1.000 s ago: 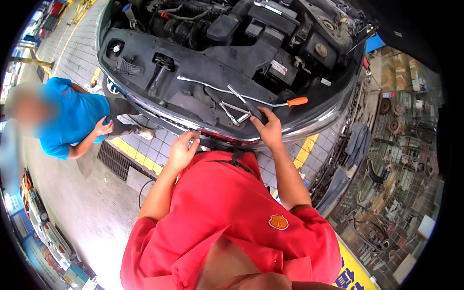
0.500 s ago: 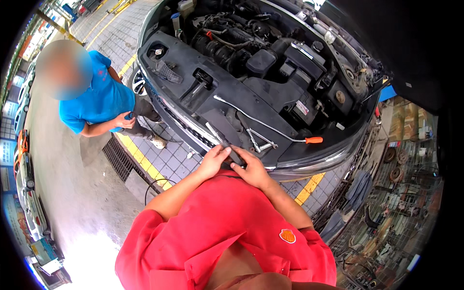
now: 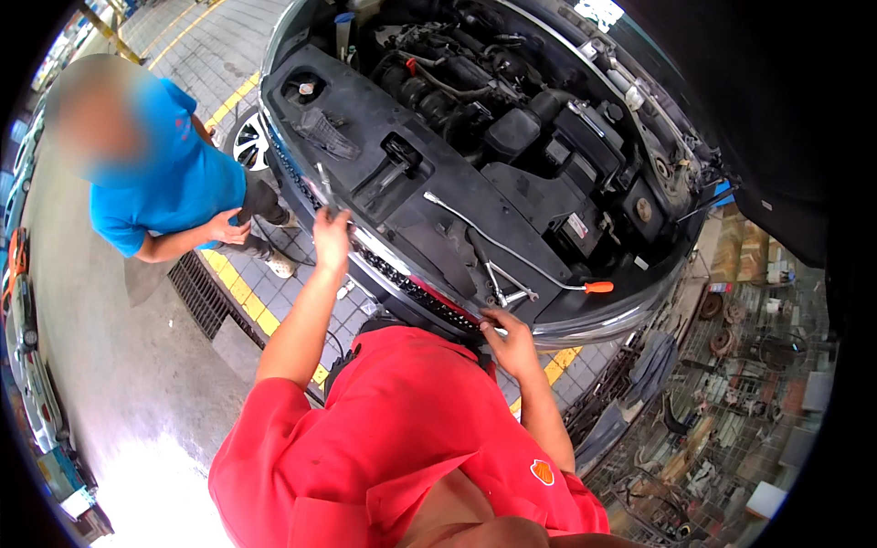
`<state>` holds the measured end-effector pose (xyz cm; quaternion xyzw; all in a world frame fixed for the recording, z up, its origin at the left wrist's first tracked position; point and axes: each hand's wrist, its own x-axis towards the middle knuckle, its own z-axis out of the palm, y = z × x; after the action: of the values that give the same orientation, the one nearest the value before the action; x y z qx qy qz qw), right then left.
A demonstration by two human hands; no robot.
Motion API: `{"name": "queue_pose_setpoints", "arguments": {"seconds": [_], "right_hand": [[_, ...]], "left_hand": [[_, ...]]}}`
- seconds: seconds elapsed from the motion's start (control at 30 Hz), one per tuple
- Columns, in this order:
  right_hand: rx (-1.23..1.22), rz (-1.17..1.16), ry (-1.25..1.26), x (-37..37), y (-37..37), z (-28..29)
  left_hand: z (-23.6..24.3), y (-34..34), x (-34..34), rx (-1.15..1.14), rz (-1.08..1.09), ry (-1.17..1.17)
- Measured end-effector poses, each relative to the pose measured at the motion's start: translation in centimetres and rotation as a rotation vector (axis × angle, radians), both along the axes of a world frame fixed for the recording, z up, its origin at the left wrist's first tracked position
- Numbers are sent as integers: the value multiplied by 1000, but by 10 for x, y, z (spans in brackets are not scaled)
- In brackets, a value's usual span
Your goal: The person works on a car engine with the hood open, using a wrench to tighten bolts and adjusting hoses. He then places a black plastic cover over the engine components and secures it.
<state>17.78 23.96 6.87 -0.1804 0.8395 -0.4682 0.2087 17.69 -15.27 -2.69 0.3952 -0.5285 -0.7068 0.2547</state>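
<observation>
My left hand [image 3: 332,239] is up at the car's front edge, its fingers closed round a thin silver metal tool [image 3: 324,179]; the tool's kind is blurred. Lower right, my right hand [image 3: 510,342] is at the front trim, fingers curled, with a small shiny bit between them that I cannot make out. Between my hands runs the dark grille [image 3: 416,294]. On the black plastic cover [image 3: 365,96] lie a long silver bar with an orange handle [image 3: 598,287] and, close to my right hand, some silver wrenches [image 3: 505,285].
The engine bay [image 3: 457,68] is open under a raised dark hood [image 3: 776,137]. A person in a blue shirt [image 3: 169,173] stands at the left by the front wheel [image 3: 248,142]. A floor grate [image 3: 203,292] lies behind that person. Racks of parts [image 3: 713,411] are at the right.
My hands, together before at my waist over a dark object, have parted. The left moved up and left with the silver tool; the right moved right and down to the trim.
</observation>
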Motion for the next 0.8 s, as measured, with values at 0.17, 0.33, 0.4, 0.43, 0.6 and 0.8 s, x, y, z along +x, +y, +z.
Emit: {"name": "queue_pose_setpoints", "arguments": {"seconds": [0.17, 0.33, 0.4, 0.43, 0.6, 0.8], "right_hand": [[81, -46, 0, 16, -14, -4], [132, -96, 62, 25, -25, -2], [177, -151, 37, 27, -24, 1], [152, -202, 15, 30, -21, -1], [147, -363, -30, 45, -13, -7], [110, -377, -77, 52, -19, -19]], "left_hand": [[-13, -54, -47, -151, 35, 55], [-98, -142, -104, -561, -20, -145], [-99, -142, -119, -796, 33, -309], [-88, -138, -123, -722, -17, -385], [-73, -123, -133, -761, -186, -700], [-66, -97, -119, -989, -175, -546]]}}
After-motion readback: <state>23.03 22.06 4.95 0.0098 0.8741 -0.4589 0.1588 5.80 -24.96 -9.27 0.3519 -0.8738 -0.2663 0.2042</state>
